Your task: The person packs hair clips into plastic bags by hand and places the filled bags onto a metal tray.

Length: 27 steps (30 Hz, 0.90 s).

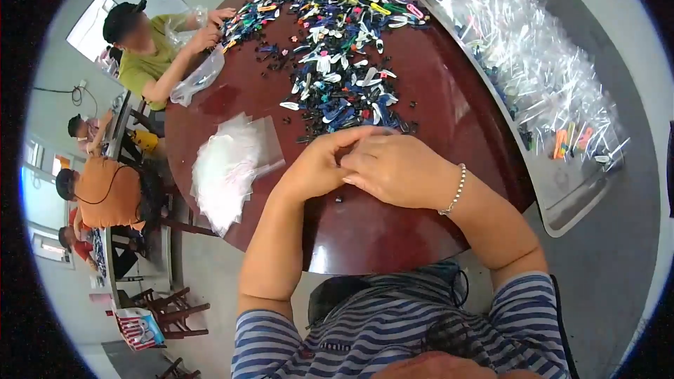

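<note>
Hands (368,161) pressed together, right (411,172) over left (316,168), by clip pile (344,91); any pinch hidden

No text, label, brand or number can be read with certainty in this view. On the front of your striped shirt (386,333), note a short row of dark, letter-like characters; its wording cannot be made out. On the stack of clear bags (226,165) to your left, faint reddish marks are too weak to read. On the red-and-white striped bag (139,328), the print is too small to resolve.
</note>
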### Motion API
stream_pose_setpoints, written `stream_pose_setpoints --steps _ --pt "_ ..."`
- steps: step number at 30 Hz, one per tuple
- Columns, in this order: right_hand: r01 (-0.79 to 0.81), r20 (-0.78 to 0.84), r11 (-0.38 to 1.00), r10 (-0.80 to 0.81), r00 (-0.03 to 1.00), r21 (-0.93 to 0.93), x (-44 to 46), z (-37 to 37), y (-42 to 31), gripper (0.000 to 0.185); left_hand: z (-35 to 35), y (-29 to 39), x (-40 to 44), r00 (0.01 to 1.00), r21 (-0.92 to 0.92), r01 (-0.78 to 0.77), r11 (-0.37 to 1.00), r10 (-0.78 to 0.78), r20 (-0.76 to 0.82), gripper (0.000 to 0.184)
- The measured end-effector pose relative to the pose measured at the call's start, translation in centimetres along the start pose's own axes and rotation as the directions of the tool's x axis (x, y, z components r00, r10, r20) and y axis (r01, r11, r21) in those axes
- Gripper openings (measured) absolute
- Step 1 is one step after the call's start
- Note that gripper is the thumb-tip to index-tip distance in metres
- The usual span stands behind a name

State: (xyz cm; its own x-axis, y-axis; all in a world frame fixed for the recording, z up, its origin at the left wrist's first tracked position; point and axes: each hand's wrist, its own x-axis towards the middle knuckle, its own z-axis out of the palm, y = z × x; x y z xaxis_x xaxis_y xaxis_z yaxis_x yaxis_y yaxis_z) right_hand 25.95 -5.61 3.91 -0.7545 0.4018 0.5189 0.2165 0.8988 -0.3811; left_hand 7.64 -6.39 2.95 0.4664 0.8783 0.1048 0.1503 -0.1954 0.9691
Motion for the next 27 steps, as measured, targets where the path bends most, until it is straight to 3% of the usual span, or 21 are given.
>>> stream_pose_setpoints --steps 2,6,8,9,11,12,14,15,18,20,21,25,27 --pt "0.021 -0.032 0.998 -0.023 0.999 -0.065 0.0 0.2 0.1 0.018 0.0 0.1 0.0 0.998 -0.025 0.021 0.999 -0.019 0.052 0.062" --pt "0.028 -0.051 0.999 -0.029 0.998 -0.028 0.2 0.4 0.3 0.021 -0.4 -0.4 -0.1 0.998 -0.068 0.039 0.997 -0.035 0.057 0.058" --pt "-0.094 -0.061 0.995 0.095 0.994 0.028 0.5 -0.4 -0.2 0.021 -0.6 -0.8 -0.2 0.995 0.040 0.089 0.995 -0.087 -0.050 0.038" --pt "-0.096 -0.059 0.995 0.097 0.994 0.028 0.6 -0.5 -0.1 0.021 -0.7 -1.2 -0.1 0.995 0.038 0.090 0.995 -0.088 -0.049 0.038" --pt "-0.110 -0.285 0.990 0.130 0.950 0.087 0.7 -1.0 0.9 0.018 -0.9 -2.0 0.1 0.987 -0.007 0.111 0.994 -0.111 -0.116 0.024" --pt "-0.147 -0.386 0.980 0.187 0.903 0.131 0.5 -1.1 2.0 0.015 -1.1 -2.3 0.2 0.987 -0.011 0.112 0.994 -0.112 -0.118 0.024" --pt "-0.390 -0.434 0.893 0.449 0.781 0.223 0.4 -2.2 3.6 0.017 -1.4 -2.6 0.3 0.954 -0.106 0.134 0.985 -0.157 -0.256 0.029" --pt "-0.435 -0.439 0.885 0.462 0.770 0.168 -0.1 -2.3 5.3 0.019 -1.2 -1.5 0.3 0.930 -0.171 0.166 0.971 -0.212 -0.299 0.025" --pt "-0.548 -0.421 0.836 0.502 0.755 0.014 -2.1 -0.9 9.0 0.025 -1.0 -1.5 0.3 0.907 -0.138 0.160 0.977 -0.201 -0.371 0.028" --pt "-0.635 -0.301 0.664 0.560 0.772 -0.395 -2.7 -0.2 9.6 0.028 -1.1 -1.8 0.4 0.912 -0.158 0.149 0.976 -0.197 -0.359 0.028" --pt "-0.708 -0.284 0.615 0.651 0.704 -0.347 -1.8 -0.5 8.2 0.028 -1.1 -2.0 0.4 0.916 -0.179 0.145 0.973 -0.201 -0.347 0.028" --pt "-0.661 -0.282 0.693 0.598 0.750 -0.289 -2.2 1.1 10.4 0.025 -1.2 -2.4 0.5 0.911 -0.156 0.156 0.975 -0.203 -0.359 0.028" --pt "-0.736 -0.309 0.673 0.686 0.658 -0.072 -1.8 1.2 11.3 0.023 -1.4 -2.7 0.6 0.923 -0.130 0.161 0.978 -0.196 -0.331 0.027"
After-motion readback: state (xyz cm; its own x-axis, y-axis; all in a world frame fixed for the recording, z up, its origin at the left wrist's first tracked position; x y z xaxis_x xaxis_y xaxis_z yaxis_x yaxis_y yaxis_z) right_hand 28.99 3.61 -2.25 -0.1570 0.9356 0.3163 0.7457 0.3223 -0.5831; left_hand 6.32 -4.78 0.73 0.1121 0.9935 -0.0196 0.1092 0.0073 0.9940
